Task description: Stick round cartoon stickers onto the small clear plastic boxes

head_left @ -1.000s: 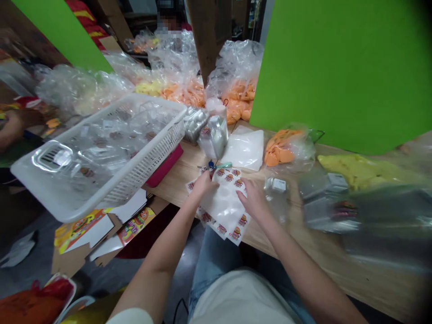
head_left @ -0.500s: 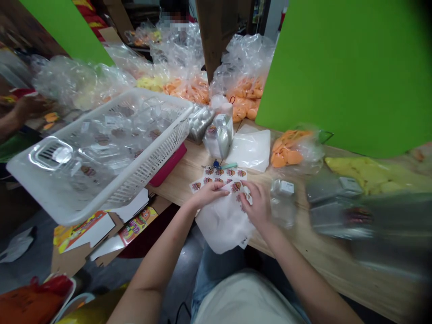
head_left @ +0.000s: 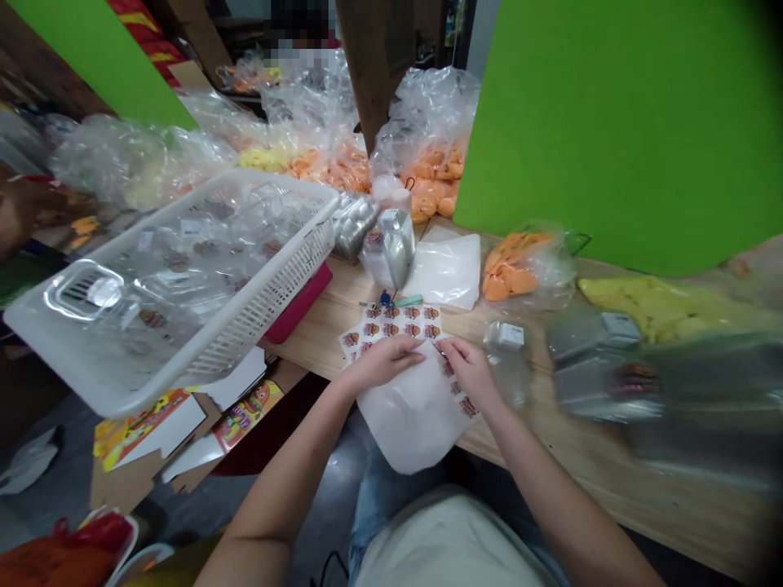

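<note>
A sheet of round cartoon-burger stickers [head_left: 397, 323] lay on the pale wooden table [head_left: 587, 428], its tiny lettering too small to read. A frosted white plastic sheet [head_left: 416, 416] lay directly below it, with more stickers along its right edge (whether the two were one piece, I could not tell). The person's left hand [head_left: 385, 363] lay flat across the frosted sheet's upper edge, fingers together, though I could not tell whether it was gripping. The right hand [head_left: 468, 373] held that edge in a narrow pinch between thumb and fingertips, just beside the left.

Just above the stickers sat a small blue tag [head_left: 385, 299] and a mint-green strip [head_left: 409, 301]. Beyond them stood a clear bag of silver packets [head_left: 388, 249] and a folded translucent plastic sheet [head_left: 444, 269]. A white slotted plastic basket [head_left: 263, 314], tilted up on a pink-red object [head_left: 299, 306], stood left of the hands. A clear bottle with a white label [head_left: 505, 359] stood right of them, near a bag of orange pieces [head_left: 517, 273]. Below the table edge lay flattened printed cardboard [head_left: 248, 416], its cartoon artwork legible only as colour.
</note>
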Demonstrator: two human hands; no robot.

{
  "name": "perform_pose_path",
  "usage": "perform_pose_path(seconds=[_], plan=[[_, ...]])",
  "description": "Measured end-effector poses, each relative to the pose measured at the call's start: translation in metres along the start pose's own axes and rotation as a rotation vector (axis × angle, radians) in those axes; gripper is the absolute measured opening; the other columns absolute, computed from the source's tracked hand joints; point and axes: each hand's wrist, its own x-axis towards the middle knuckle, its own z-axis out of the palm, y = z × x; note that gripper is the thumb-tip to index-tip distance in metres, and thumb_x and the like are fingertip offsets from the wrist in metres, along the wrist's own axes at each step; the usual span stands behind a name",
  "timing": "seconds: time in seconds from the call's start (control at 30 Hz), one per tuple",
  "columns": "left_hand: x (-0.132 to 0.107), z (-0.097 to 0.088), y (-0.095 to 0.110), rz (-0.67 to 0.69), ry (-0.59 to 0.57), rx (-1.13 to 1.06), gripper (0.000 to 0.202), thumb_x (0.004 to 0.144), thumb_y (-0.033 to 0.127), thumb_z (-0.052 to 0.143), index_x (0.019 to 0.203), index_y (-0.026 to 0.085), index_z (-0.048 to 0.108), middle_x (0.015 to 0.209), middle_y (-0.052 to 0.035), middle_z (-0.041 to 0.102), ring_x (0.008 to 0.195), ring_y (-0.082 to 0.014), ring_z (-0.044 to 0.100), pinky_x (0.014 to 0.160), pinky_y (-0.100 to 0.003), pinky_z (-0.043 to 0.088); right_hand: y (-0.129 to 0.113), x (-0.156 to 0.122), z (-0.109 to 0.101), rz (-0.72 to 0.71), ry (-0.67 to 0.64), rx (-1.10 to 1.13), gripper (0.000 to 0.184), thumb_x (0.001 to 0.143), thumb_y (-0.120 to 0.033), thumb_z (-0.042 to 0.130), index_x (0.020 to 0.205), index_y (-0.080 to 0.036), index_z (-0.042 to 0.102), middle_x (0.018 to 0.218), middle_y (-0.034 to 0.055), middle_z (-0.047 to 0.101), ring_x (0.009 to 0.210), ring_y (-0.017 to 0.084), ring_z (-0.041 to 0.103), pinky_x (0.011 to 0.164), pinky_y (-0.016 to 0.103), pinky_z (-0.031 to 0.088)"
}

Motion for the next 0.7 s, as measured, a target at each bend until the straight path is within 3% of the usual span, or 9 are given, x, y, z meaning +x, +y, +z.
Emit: perform_pose_path(seconds=[0.07,0.13,0.23,0.3,0.37,0.43,0.5,0.6,0.7], plan=[[0.004,-0.002,-0.011,-0.010,0.012,0.043,0.020,0.084,0.033,0.045,0.087,0.022,0.062,0.080,-0.0016,0.061,0.076,-0.0164,0.056,0.071,-0.025,0.042,-0.002,0.005,-0.004,-0.006,0.118,0.063,0.037,0.081,-0.050,0.045,0.084,-0.020,0.065,0.070,0.0002,0.061,0.061,0.014,0.054,0.052,0.023,0.042],[0.010,-0.003,-0.027,-0.099,0.087,0.145,0.021,0.083,0.028,0.047,0.099,0.023,0.060,0.091,-0.0035,0.063,0.083,-0.0182,0.058,0.077,-0.028,0.043,-0.004,0.010,-0.011,-0.033,0.334,0.111,0.037,0.082,-0.050,0.045,0.089,-0.018,0.063,0.079,0.0026,0.062,0.069,0.015,0.055,0.059,0.025,0.044],[0.017,0.000,-0.040,-0.270,0.317,0.351,0.036,0.075,0.019,0.056,0.110,0.022,0.055,0.110,-0.0091,0.058,0.103,-0.0242,0.053,0.090,-0.037,0.039,-0.009,0.007,-0.026,-0.151,0.631,-0.010,0.032,0.082,-0.045,0.048,0.091,-0.016,0.060,0.083,0.0058,0.061,0.074,0.017,0.054,0.067,0.029,0.046],[0.019,0.010,-0.034,-0.303,0.474,0.362,0.035,0.072,0.021,0.061,0.107,0.021,0.057,0.114,-0.0112,0.055,0.110,-0.0270,0.048,0.095,-0.042,0.035,-0.009,-0.003,-0.034,-0.326,0.714,-0.235,0.024,0.081,-0.039,0.054,0.088,-0.017,0.060,0.083,0.0069,0.058,0.078,0.018,0.054,0.072,0.032,0.046],[0.017,0.026,-0.015,-0.296,0.483,0.102,0.024,0.076,0.031,0.059,0.098,0.020,0.059,0.106,-0.0104,0.058,0.104,-0.0252,0.052,0.091,-0.041,0.039,-0.005,-0.017,-0.037,-0.516,0.682,-0.468,0.015,0.079,-0.033,0.058,0.086,-0.020,0.062,0.084,0.0072,0.057,0.080,0.019,0.054,0.077,0.034,0.046],[0.014,0.045,0.009,-0.306,0.330,-0.377,0.028,0.081,0.041,0.051,0.095,0.018,0.060,0.095,-0.0086,0.061,0.089,-0.0203,0.058,0.082,-0.036,0.045,0.003,-0.032,-0.036,-0.635,0.540,-0.616,0.011,0.079,-0.029,0.059,0.088,-0.024,0.064,0.085,0.0069,0.056,0.082,0.020,0.055,0.079,0.035,0.047],[0.012,0.062,0.030,-0.339,0.250,-0.804,0.035,0.079,0.043,0.054,0.102,0.017,0.056,0.087,-0.0063,0.062,0.076,-0.0150,0.059,0.075,-0.031,0.047,0.012,-0.047,-0.035,-0.653,0.350,-0.649,0.019,0.080,-0.028,0.057,0.099,-0.026,0.062,0.091,0.0072,0.056,0.088,0.021,0.056,0.081,0.036,0.047],[0.015,0.080,0.048,-0.379,0.348,-1.067,0.050,0.069,0.036,0.068,0.111,0.017,0.048,0.077,-0.0001,0.058,0.066,-0.0089,0.056,0.069,-0.025,0.045,0.021,-0.063,-0.042,-0.528,0.175,-0.477,0.045,0.079,-0.034,0.057,0.122,-0.025,0.047,0.115,0.0105,0.050,0.106,0.024,0.051,0.084,0.040,0.048],[0.021,0.093,0.055,-0.356,0.261,-1.047,0.049,0.068,0.035,0.068,0.110,0.018,0.048,0.072,0.0018,0.057,0.063,-0.0087,0.056,0.064,-0.023,0.045,0.021,-0.068,-0.061,-0.273,0.197,-0.142,0.054,0.080,-0.038,0.053,0.130,-0.024,0.035,0.114,0.0108,0.053,0.101,0.022,0.055,0.077,0.037,0.051]])
